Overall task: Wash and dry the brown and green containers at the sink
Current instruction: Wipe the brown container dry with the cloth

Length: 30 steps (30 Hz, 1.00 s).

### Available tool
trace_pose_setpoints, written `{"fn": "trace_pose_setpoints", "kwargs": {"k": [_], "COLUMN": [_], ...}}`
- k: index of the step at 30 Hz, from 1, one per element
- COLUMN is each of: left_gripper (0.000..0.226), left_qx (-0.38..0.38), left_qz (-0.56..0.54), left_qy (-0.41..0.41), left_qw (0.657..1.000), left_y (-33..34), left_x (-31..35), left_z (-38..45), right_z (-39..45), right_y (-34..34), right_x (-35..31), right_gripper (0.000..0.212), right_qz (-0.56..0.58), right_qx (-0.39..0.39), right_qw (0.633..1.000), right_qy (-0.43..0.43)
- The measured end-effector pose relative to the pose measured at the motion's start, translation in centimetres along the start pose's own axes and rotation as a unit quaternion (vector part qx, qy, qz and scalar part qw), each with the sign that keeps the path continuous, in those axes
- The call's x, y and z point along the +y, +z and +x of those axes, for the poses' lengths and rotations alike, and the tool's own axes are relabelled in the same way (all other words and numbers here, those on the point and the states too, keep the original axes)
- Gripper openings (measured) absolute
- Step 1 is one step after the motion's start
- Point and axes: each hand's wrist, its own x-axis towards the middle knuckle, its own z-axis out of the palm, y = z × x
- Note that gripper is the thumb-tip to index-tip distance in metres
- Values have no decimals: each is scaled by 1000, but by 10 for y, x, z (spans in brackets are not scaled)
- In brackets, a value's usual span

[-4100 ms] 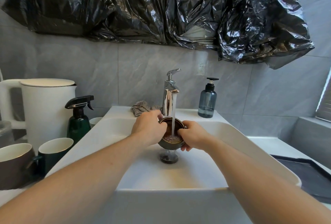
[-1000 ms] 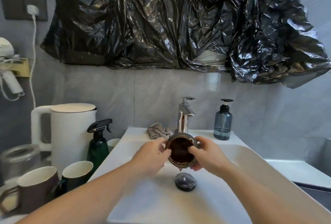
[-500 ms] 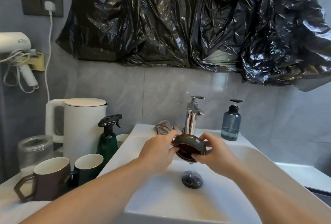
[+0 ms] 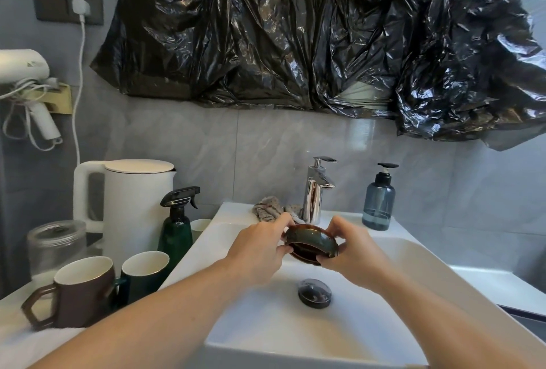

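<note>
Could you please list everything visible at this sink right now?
bowl: 1, brown-green, held tilted over sink
sink: 1, white, centre
drain plug: 1, dark, sink bottom
tap: 1, chrome, behind sink
cloth: 1, grey, left of tap
soap bottle: 1, blue, right of tap
spray bottle: 1, green, left of sink
kettle: 1, white, far left
mugs: 2, brown, green, left counter
jar: 1, clear, far left
left hand, right hand: gripping bowl
</note>
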Motion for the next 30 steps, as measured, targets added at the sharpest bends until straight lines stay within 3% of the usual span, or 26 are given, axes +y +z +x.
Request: {"fn": "trace_pose_setpoints", "kwargs": {"k": [10, 16, 24, 30], "left_gripper": [37, 38, 18, 25], "left_qx": [-8, -26, -16, -28], "left_qz": [5, 15, 44, 97], "left_qy": [-1, -2, -15, -49], "left_qw": [1000, 1000, 999, 994], "left_y": [0, 1, -12, -16], "left_x": [-2, 2, 2, -12], "left_z": [0, -1, -3, -2], "right_z": [-1, -4, -9, -5], "right_y": [-1, -2, 4, 4], "right_x": [-5, -5, -21, -44], "right_gripper": [47, 40, 32, 47], "right_qz": [-27, 25, 124, 142], "right_qx": [-26, -14, -63, -36], "right_qw": [999, 999, 988, 987], "right_qy": [5, 23, 63, 61]}}
